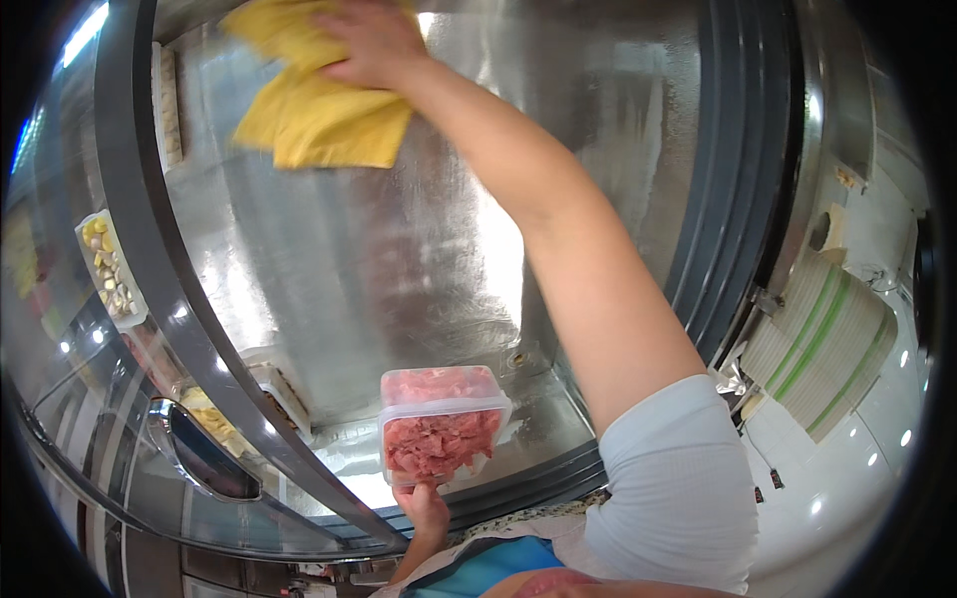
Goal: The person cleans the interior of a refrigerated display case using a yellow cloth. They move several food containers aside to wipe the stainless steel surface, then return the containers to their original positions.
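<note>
My right arm reaches far across a shiny metal surface inside a dark-framed cabinet. At its end my right hand (374, 45) holds a bunched yellow cloth (344, 125) against the metal; the hand is a little blurred and its fingertips are partly covered by the cloth. Low in the view, my left hand (424, 506) grips the near end of a clear plastic container (444, 444) of raw, pinkish-red cut meat. Pink meat also shows through the clear plastic above its whitish rim, perhaps in a second container stacked with it; I cannot tell.
On the left runs a dark frame bar (189, 269) with a glass door and a chrome handle (204, 453). Behind the glass lies a white tray (107, 269) of pale and yellow pieces. Dark ridged edging (733, 179) borders the right; beyond it lies a green-striped towel (822, 339).
</note>
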The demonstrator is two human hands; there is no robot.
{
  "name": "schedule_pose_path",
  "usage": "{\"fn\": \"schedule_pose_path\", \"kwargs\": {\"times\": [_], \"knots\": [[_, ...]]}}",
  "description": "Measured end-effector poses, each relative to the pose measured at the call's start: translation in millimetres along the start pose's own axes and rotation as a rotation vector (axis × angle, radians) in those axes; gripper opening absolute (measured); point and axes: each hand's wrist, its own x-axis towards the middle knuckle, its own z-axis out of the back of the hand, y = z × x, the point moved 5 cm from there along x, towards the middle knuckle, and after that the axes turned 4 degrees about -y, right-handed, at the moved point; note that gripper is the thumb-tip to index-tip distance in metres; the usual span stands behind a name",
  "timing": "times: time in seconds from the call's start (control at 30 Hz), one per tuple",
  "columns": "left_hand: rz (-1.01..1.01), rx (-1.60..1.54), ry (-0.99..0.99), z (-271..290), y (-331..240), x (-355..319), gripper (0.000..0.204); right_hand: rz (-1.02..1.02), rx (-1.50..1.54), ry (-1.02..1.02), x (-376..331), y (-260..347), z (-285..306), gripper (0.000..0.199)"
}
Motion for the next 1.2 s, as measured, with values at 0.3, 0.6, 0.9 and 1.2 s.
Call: {"fn": "schedule_pose_path", "kwargs": {"times": [0.3,0.6,0.9,1.2], "knots": [[-0.068,0.055,0.153,2,0,9,0.031,-0.647,-0.287,0.016,-76,-165,109,0.070],[0.040,-0.033,0.081,-2,-6,2,0.032,-0.432,-0.547,-0.218,-150,-68,97,0.063],[-0.031,-0.029,0.185,-1,-2,5,0.034,-0.415,-0.263,0.207,-272,67,175,0.050],[-0.024,-0.037,0.128,16,-2,4,0.010,0.043,-1.275,0.611,-51,-99,280,0.069]]}}
